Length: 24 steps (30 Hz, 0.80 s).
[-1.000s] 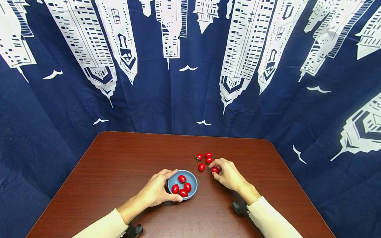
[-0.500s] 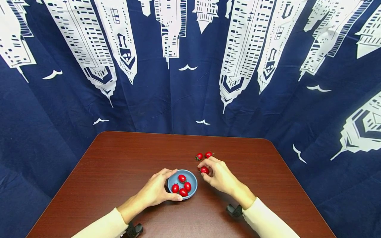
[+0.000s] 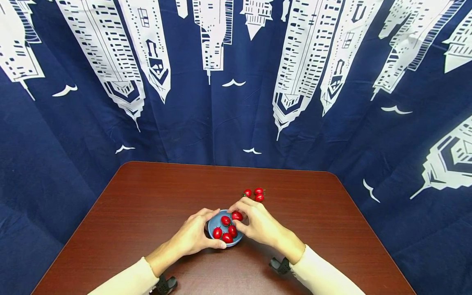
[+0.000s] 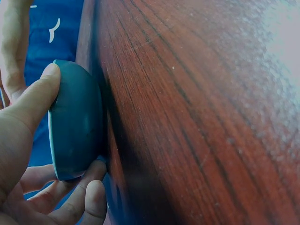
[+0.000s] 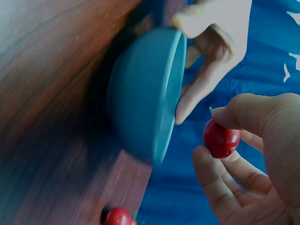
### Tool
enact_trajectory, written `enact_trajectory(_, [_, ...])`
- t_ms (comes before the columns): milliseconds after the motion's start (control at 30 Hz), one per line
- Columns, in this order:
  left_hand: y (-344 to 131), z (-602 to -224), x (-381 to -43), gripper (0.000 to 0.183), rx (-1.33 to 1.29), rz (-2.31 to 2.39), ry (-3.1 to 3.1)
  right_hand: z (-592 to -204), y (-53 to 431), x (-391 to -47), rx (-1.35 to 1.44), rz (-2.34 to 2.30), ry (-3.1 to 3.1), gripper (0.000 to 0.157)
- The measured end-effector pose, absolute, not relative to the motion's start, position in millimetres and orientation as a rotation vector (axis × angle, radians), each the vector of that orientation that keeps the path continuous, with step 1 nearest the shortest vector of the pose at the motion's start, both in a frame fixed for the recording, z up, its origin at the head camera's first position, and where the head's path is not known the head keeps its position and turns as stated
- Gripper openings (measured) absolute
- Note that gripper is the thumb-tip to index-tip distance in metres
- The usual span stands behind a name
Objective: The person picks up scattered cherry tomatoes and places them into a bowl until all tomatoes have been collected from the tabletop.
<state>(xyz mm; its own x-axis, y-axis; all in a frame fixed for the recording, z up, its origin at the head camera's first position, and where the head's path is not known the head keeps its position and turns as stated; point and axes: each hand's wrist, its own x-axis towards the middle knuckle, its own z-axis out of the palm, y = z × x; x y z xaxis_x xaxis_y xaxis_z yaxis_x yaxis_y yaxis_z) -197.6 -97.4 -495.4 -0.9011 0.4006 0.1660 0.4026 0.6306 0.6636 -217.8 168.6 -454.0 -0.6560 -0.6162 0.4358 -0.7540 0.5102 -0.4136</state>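
A small blue bowl (image 3: 215,226) stands on the table with several cherry tomatoes (image 3: 227,238) inside. My left hand (image 3: 193,234) grips its left side, thumb on the near rim and fingers round the far side; the left wrist view shows the thumb on the bowl's (image 4: 77,122) wall. Over the bowl's right rim, my right hand (image 3: 258,223) pinches another cherry tomato (image 3: 237,216) between thumb and fingers. The right wrist view shows this tomato (image 5: 221,139) with a bit of green stem, apart from the bowl (image 5: 138,98).
Beyond the right hand, 3 loose cherry tomatoes (image 3: 259,197) lie close together on the brown wooden table (image 3: 166,184). A blue cloth (image 3: 203,123) with white building prints hangs behind the table's far edge.
My right hand has picked up a cherry tomato from the group on the right and carried it left to above the bowl. The left hand and bowl have stayed put.
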Motion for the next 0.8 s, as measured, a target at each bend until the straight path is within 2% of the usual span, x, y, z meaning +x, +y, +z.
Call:
enact_trajectory(567, [-98.1,-493.7,-197.5,0.108,-0.707,-1.144,-2.832,-455.6,146.1,-213.6,1.239,0.822,-2.553,0.028])
enact_trajectory(800, [-99.4,-494.9,-197.3,0.107,-0.703,-1.141,-2.834,-456.0,147.0,-214.0,1.201,0.762,-2.564,0.035])
